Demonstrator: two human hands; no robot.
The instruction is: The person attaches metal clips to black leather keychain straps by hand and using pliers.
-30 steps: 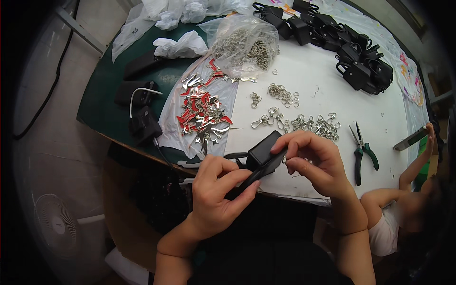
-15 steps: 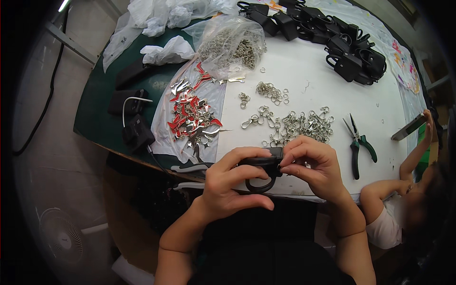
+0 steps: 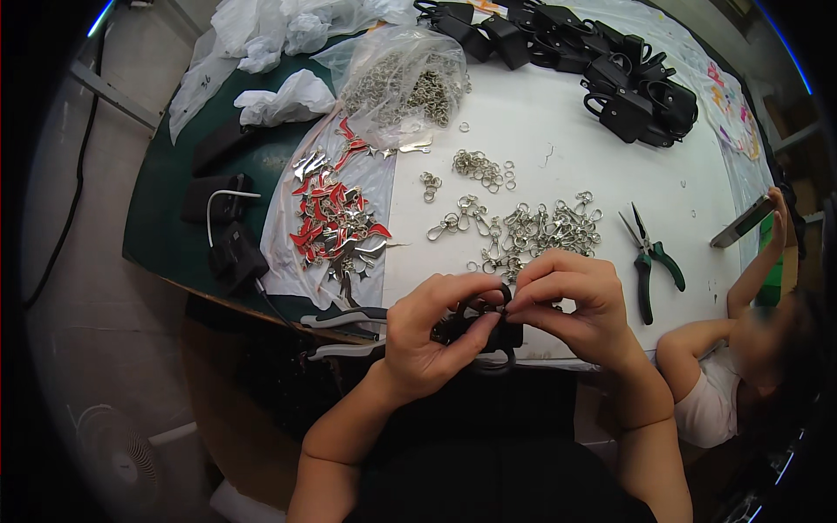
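A small black pouch with a loop strap (image 3: 506, 337) is between my two hands at the table's front edge. My left hand (image 3: 427, 336) is closed on it, thumb and fingers pinching around the strap. The fingertips of my right hand (image 3: 580, 305) pinch together at the strap's end; what small part they hold is too small to tell. Just beyond my hands lies a pile of silver swivel clasps (image 3: 545, 231). Grey-and-black tool handles (image 3: 349, 321) stick out beside my left hand.
Needle-nose pliers (image 3: 647, 261) with green-black handles lie right of the clasps. Red and silver charms (image 3: 336, 213) are heaped on plastic at left. Split rings (image 3: 479, 167) and similar black pouches (image 3: 641, 96) lie farther back. At right, another person's hand holds a phone (image 3: 743, 222).
The pouch has turned in my hands, its strap loop now up between my fingers. My left thumb has come up and pressed onto it. The view has shifted slightly.
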